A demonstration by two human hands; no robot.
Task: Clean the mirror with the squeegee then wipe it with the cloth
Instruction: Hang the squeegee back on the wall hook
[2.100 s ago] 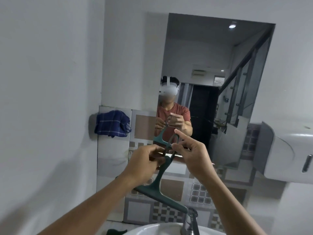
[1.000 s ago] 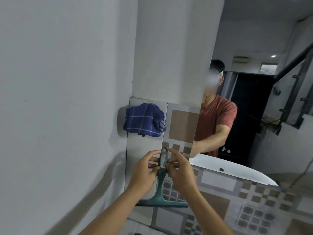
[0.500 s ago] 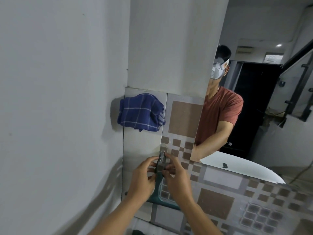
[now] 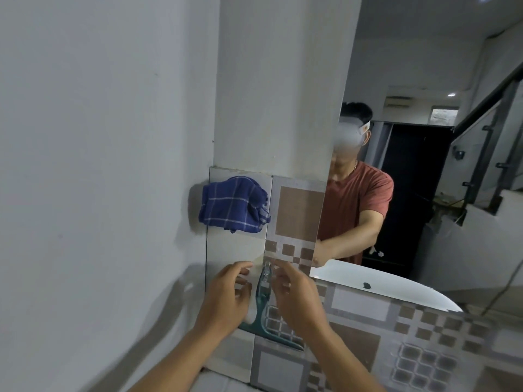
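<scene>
The green squeegee hangs upright against the tiled wall, handle up and blade at the bottom. Its top loop sits at a small metal hook. My right hand pinches the top of the handle by the hook. Just left of the handle, my left hand has its fingers spread and a small gap to the squeegee. The blue checked cloth hangs bunched on the wall above my hands. To the right, the mirror reflects a person in a red shirt.
A plain white wall closes in on the left, meeting the tiled wall in a corner. The white basin appears only as a reflection in the mirror. A stair rail and a dark doorway are also reflected.
The squeegee went from in front of the mirror to the tiled wall under the cloth. In the last half second my left hand's fingers came off the handle and spread apart.
</scene>
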